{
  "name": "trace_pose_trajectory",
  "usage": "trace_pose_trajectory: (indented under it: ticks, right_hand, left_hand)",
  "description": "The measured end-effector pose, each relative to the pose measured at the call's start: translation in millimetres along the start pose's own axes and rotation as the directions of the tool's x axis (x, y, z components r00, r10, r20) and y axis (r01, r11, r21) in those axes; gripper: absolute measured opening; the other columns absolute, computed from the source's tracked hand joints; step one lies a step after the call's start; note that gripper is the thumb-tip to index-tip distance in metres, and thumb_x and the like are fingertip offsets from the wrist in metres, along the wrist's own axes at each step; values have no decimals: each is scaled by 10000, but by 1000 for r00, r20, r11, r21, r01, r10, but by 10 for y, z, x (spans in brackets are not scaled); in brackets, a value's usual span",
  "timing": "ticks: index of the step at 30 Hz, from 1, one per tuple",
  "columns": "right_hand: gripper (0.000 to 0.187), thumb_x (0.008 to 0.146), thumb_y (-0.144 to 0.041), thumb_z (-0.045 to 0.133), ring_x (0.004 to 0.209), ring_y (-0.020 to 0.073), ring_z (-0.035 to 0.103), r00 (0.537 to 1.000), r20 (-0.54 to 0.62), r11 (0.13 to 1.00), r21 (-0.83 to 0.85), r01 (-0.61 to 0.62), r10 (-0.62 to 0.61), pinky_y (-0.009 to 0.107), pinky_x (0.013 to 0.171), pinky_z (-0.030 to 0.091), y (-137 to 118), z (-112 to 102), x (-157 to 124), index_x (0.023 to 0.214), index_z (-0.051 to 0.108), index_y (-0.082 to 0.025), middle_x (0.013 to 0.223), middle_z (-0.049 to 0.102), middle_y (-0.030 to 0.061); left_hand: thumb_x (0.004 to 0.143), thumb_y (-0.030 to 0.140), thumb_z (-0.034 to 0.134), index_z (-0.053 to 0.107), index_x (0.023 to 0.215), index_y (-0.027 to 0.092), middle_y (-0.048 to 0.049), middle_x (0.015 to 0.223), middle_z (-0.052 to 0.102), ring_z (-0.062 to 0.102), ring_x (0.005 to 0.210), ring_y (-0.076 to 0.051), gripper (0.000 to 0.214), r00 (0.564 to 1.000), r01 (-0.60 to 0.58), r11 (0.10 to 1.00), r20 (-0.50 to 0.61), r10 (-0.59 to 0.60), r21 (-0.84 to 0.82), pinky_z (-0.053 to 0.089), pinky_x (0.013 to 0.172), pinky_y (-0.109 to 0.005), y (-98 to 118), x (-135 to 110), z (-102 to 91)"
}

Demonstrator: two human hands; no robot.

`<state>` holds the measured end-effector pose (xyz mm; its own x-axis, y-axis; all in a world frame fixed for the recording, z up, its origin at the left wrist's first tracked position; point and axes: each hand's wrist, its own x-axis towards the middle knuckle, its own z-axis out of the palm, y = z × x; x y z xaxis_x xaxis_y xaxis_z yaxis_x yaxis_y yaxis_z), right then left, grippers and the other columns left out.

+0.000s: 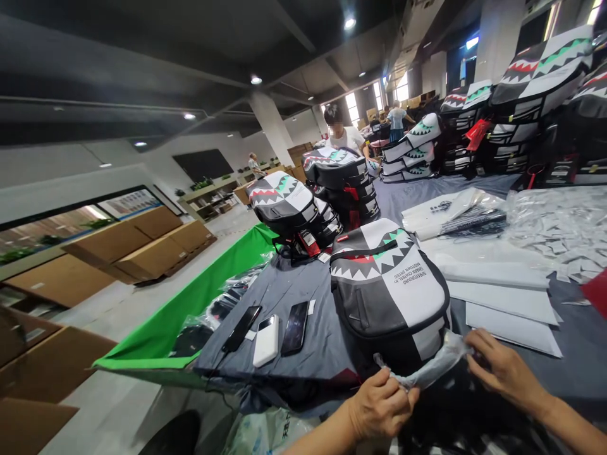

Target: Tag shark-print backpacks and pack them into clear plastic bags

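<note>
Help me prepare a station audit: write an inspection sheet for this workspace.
Surface: grey cloth, creased.
Job's things: backpack with shark-teeth print, front up; translucent plastic before it.
Clutter: dark phones, white device, white packaging.
Hands: left hand and right hand both grip the translucent plastic.
Cables: possible dark cable near the cloth's left corner; unclear.
Surroundings: stacked backpacks, green-sided bin, cardboard boxes, people farther back.

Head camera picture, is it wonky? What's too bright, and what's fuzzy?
In the head view: yes, the pillar leans sideways; the ceiling lamp and far window glare white against the dark ceiling; the far person looks fuzzy, while the near backpack looks sharper.
</note>
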<state>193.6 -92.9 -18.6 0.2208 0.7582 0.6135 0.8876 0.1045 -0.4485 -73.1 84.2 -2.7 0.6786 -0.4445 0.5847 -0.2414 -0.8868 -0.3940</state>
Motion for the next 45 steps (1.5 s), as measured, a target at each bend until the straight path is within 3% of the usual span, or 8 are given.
trace_pose_trajectory:
  ticks: [4,13,19,24,28,38,41,45]
  right_hand:
    - [423,862,-653,597,577,163,580,815,79,691,488,-534,574,272,520,482,-256,227,-31,968,578,-244,747,636,-2]
    - [596,716,-809,645,674,159,480,536,-18,355,768,-534,844,278,642,423,-514,616,242,741,579,-217,672,552,-25]
    - [607,690,-820,643,606,136,409,467,-42,313,794,-521,883,262,555,382,-509,690,300,709,532,-223,628,481,-46]
    - [572,748,-819,485,595,173,489,359,-77,271,804,-529,930,305,555,449,-542,840,369,780,501,-248,635,521,-29]
    - [523,783,-766,396,658,211,533,301,-172,331,702,-630,938,332,605,442,-427,935,428,814,499,-254,690,569,12]
    - [255,889,-392,485,761,255,605,657,-266,709,248,-660,705,378,684,441,-175,524,384,1022,632,-231,914,685,94]
    - [310,960,-267,490,1028,248,641,986,-149,997,-8,-81,79,404,893,494,-206,250,350,1240,619,-234,1118,701,102]
    - [371,925,-153,515,886,212,640,866,162,861,-126,493,-472,386,870,520,-299,96,465,1289,587,-166,960,712,69]
  left_hand:
    - [947,191,640,678,1154,138,21,751,611,584,684,-121,217,987,29,997,158,-39,66,470,798,-339,51,-143,85]
    - [948,174,510,682,1013,145,-22,706,655,601,647,-148,186,974,224,959,17,-225,-172,541,864,-343,167,357,-177]
    - [1016,524,333,713,923,173,-112,781,717,697,737,-237,526,363,931,219,807,-465,-293,540,716,-341,-116,925,91]
    - [873,610,471,697,829,137,-113,757,675,618,585,-198,526,261,904,-285,940,-219,-318,470,580,-318,-186,908,221]
    - [802,510,578,688,803,124,-54,674,576,481,565,-146,401,227,893,-303,914,-338,-333,413,583,-295,-232,928,248]
    - [850,245,644,656,734,166,56,619,465,411,610,-108,141,340,940,219,783,-521,-263,308,600,-244,-199,985,108]
    - [869,208,654,683,833,166,13,746,646,571,690,-143,63,390,905,367,761,-518,-214,397,628,-229,-156,986,182]
    - [902,140,579,668,1031,152,-81,954,749,710,836,-228,157,453,778,623,754,-476,-74,542,746,-285,-87,939,230]
